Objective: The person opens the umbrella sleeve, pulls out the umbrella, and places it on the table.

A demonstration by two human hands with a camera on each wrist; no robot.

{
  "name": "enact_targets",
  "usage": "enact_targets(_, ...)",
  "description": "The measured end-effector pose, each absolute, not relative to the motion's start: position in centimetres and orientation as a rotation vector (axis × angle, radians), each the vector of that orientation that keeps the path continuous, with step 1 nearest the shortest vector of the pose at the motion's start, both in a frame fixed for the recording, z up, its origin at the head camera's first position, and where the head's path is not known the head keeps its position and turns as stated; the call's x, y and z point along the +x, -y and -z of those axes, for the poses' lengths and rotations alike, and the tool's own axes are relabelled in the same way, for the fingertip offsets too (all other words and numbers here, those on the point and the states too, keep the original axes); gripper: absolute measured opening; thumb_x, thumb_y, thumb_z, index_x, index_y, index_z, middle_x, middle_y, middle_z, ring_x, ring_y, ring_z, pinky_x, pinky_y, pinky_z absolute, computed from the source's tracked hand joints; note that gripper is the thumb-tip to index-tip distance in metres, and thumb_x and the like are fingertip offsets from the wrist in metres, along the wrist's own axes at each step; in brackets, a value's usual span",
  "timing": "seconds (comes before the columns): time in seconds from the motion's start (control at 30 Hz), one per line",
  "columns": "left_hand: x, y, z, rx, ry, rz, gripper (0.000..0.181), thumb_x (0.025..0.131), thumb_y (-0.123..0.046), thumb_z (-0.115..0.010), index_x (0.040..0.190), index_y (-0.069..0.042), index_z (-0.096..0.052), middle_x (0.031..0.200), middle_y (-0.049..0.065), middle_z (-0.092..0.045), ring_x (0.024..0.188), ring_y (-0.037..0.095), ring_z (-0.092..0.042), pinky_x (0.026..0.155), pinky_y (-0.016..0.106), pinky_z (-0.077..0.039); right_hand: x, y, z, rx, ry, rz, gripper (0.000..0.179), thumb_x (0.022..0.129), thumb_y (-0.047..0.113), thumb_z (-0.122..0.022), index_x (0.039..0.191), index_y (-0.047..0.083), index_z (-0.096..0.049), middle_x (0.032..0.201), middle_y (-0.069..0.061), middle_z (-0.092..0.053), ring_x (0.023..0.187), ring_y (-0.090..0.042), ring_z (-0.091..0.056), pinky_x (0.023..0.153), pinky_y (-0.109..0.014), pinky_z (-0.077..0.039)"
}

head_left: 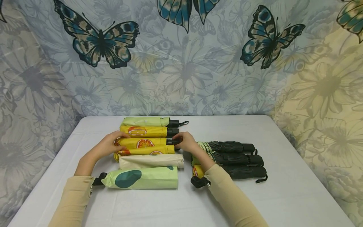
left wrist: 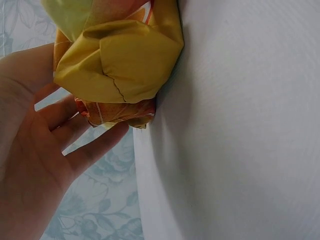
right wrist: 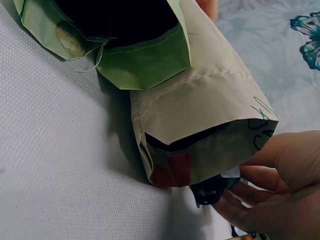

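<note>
Several folding umbrellas lie in a stacked row at the table's centre. My left hand [head_left: 110, 143] is at the left end of a yellow umbrella with orange-slice prints [head_left: 144, 143], thumb and fingers on either side of it. At the opposite end, my right hand [head_left: 185, 142] curls its fingers round that umbrella's black handle [right wrist: 210, 190]. In the left wrist view, bunched yellow fabric [left wrist: 120, 60] hides some fingertips. Nearer me lie another yellow umbrella [head_left: 141, 152], a cream umbrella [head_left: 150, 161] and a light green umbrella [head_left: 158, 178] with dark green spots.
Behind the gripped umbrella lie another yellow umbrella [head_left: 153, 131] and a pale green umbrella [head_left: 144, 121]. To the right, several black folded umbrellas [head_left: 241, 159] lie together, partly behind my right forearm. The white table [head_left: 295, 195] meets a butterfly-print cloth [head_left: 184, 78] at its back edge.
</note>
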State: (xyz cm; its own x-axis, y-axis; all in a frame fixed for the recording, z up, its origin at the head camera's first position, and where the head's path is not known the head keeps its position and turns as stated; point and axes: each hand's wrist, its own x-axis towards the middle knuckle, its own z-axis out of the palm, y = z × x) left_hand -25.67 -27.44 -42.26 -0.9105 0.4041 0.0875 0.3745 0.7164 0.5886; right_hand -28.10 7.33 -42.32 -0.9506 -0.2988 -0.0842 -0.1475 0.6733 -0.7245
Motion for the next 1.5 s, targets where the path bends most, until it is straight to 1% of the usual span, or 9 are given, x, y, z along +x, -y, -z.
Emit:
enact_targets(0.13, -25.8, 27.5, 42.4, 0.656, -2.871, -0.964, 0.045, 0.083, -0.003, -0.075, 0.126, -0.007, -0.062, 0.127, 0.016, -0.06, 0.12, 0.037, -0.054, 0.092, 0.049, -0.048, -28.2, -7.5, 42.2, -0.39, -2.693, 1.115, 0.031, 0.079, 0.001, -0.076, 0.11, 0.006, -0.073, 0.115, -0.014, -0.069, 0.102, -0.028, -0.064, 0.091, -0.039, -0.053)
enact_targets(0.43, -25.8, 27.5, 42.6, 0.666, -2.867, -0.966, 0.046, 0.082, -0.004, -0.076, 0.126, -0.007, -0.062, 0.129, 0.017, -0.059, 0.124, 0.04, -0.051, 0.1, 0.056, -0.045, -28.4, -8.0, 41.8, -0.498, -2.626, 1.106, 0.026, 0.083, 0.004, -0.075, 0.109, 0.002, -0.073, 0.112, -0.014, -0.07, 0.097, -0.025, -0.065, 0.084, -0.033, -0.055)
enact_targets(0.6, -25.9, 27.5, 42.6, 0.664, -2.873, -0.956, 0.046, 0.082, -0.003, -0.076, 0.126, -0.007, -0.062, 0.128, 0.017, -0.06, 0.121, 0.038, -0.053, 0.095, 0.051, -0.048, -28.4, -8.1, 41.6, -0.538, -2.619, 1.114, 0.026, 0.083, 0.003, -0.074, 0.109, -0.001, -0.072, 0.11, -0.017, -0.071, 0.093, -0.026, -0.065, 0.079, -0.031, -0.054)
enact_targets(0.8, -26.0, 27.5, 42.6, 0.654, -2.866, -0.948, 0.048, 0.082, -0.005, -0.076, 0.128, -0.008, -0.062, 0.128, 0.018, -0.059, 0.109, 0.032, -0.056, 0.081, 0.039, -0.049, -28.4, -8.1, 41.4, -0.502, -2.598, 1.212, 0.029, 0.084, 0.003, -0.072, 0.113, 0.0, -0.071, 0.116, -0.019, -0.069, 0.101, -0.032, -0.066, 0.083, -0.033, -0.057)
enact_targets(0.93, -25.9, 27.6, 42.7, 0.665, -2.871, -0.946, 0.05, 0.082, -0.005, -0.077, 0.129, -0.008, -0.061, 0.127, 0.019, -0.058, 0.109, 0.033, -0.055, 0.081, 0.039, -0.049, -28.3, -8.1, 41.3, -0.444, -2.562, 1.245, 0.034, 0.087, 0.01, -0.072, 0.12, 0.003, -0.069, 0.123, -0.017, -0.067, 0.101, -0.029, -0.066, 0.085, -0.035, -0.056)
enact_targets(1.07, -25.9, 27.6, 42.7, 0.682, -2.877, -0.937, 0.052, 0.081, -0.001, -0.077, 0.13, -0.007, -0.06, 0.126, 0.021, -0.058, 0.106, 0.033, -0.056, 0.079, 0.039, -0.05, -28.2, -8.3, 41.0, -0.367, -2.515, 1.292, 0.035, 0.09, 0.014, -0.07, 0.123, 0.005, -0.067, 0.126, -0.015, -0.066, 0.104, -0.027, -0.067, 0.092, -0.039, -0.055)
enact_targets(1.3, -25.8, 27.6, 42.7, 0.678, -2.88, -0.941, 0.054, 0.08, 0.0, -0.076, 0.131, -0.009, -0.06, 0.126, 0.019, -0.058, 0.107, 0.032, -0.056, 0.081, 0.039, -0.05, -28.0, -9.1, 40.3, -0.272, -2.432, 1.369, 0.036, 0.091, 0.018, -0.069, 0.127, 0.01, -0.066, 0.135, -0.014, -0.061, 0.121, -0.03, -0.059, 0.103, -0.046, -0.048)
enact_targets(1.37, -25.7, 27.6, 42.7, 0.671, -2.883, -0.943, 0.055, 0.08, 0.001, -0.076, 0.131, -0.01, -0.059, 0.126, 0.019, -0.058, 0.106, 0.031, -0.056, 0.08, 0.037, -0.049, -28.0, -9.5, 40.1, -0.267, -2.423, 1.383, 0.037, 0.092, 0.018, -0.068, 0.128, 0.01, -0.065, 0.138, -0.014, -0.058, 0.122, -0.03, -0.058, 0.104, -0.046, -0.048)
enact_targets(1.5, -25.6, 27.7, 42.7, 0.668, -2.882, -0.932, 0.056, 0.08, 0.001, -0.076, 0.132, -0.009, -0.059, 0.127, 0.019, -0.059, 0.102, 0.029, -0.056, 0.077, 0.036, -0.049, -28.0, -10.2, 39.8, -0.25, -2.41, 1.418, 0.037, 0.092, 0.017, -0.067, 0.129, 0.009, -0.064, 0.138, -0.014, -0.057, 0.114, -0.029, -0.061, 0.1, -0.045, -0.05)
